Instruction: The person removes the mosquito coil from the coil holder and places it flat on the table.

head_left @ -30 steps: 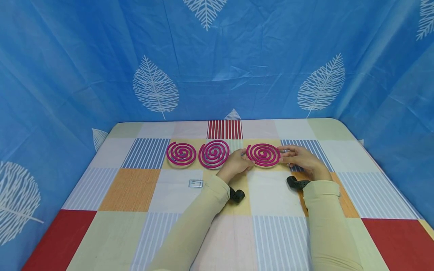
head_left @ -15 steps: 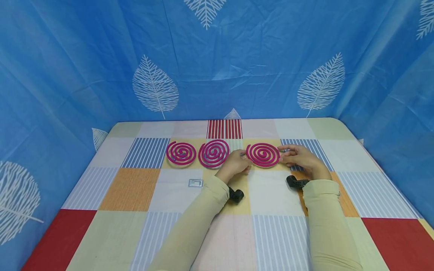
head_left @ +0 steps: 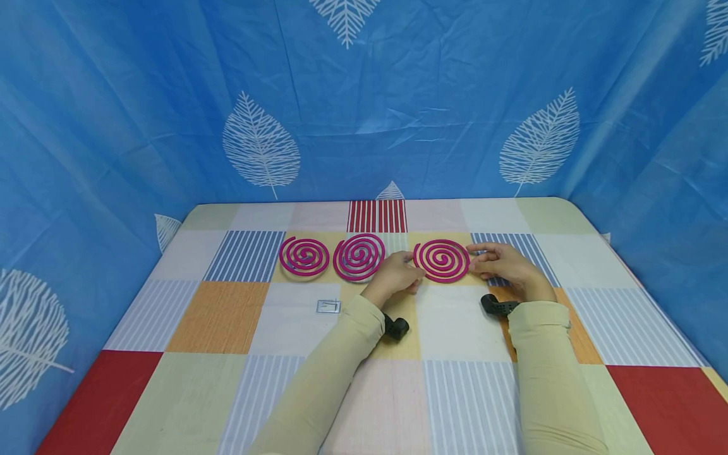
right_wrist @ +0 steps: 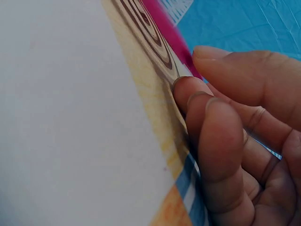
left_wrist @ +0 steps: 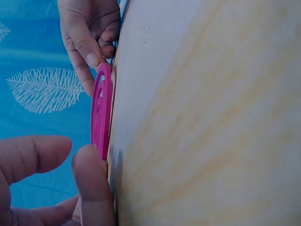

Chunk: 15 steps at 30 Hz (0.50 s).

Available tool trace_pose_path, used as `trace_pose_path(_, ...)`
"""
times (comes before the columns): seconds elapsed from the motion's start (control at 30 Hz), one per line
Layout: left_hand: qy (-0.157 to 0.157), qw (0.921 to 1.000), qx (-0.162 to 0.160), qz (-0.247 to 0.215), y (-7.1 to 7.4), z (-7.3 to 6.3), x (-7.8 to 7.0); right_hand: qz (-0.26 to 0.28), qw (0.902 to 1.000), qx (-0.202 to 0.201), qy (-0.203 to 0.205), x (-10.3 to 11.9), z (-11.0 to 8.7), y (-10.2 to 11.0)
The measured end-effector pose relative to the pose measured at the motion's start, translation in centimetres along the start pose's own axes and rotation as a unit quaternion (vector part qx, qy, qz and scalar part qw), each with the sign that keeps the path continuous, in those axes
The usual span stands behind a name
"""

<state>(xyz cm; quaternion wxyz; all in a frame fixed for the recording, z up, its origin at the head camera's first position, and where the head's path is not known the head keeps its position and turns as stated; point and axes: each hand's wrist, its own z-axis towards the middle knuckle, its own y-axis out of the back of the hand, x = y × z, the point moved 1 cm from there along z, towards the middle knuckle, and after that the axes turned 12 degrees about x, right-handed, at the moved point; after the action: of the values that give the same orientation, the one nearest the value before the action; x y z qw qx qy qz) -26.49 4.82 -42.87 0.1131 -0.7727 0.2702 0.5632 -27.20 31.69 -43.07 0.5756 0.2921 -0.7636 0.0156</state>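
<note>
Scarcely moved: rightmost magenta coil (head_left: 442,257), pinched by left hand (head_left: 395,273) and right hand (head_left: 509,265).
It hovers above the surface (head_left: 455,322), toward the far edge.

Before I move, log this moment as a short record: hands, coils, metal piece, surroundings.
left hand: holds the left edge of the right coil
right hand: pinches that coil's right edge
right coil height: appears slightly above the cloth, its shadow showing beneath
other coils: left coil and middle coil, not held
coil color and shape: magenta, spiral
metal piece: on the cloth, nearer the person than the coils, beside the left sleeve
backdrop: blue, white leaf print
</note>
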Motion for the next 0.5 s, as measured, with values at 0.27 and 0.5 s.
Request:
trace_pose_path(0.27,0.000,1.0000,0.005,0.004,0.00,-0.04,-0.04,0.007,1.0000,0.000,0.004,0.12,-0.10,-0.07)
trace_pose_path(0.5,0.007,0.9996,-0.002,0.028,-0.05,-0.07,-0.03,0.005,1.0000,0.001,0.005,0.12,-0.21,-0.11)
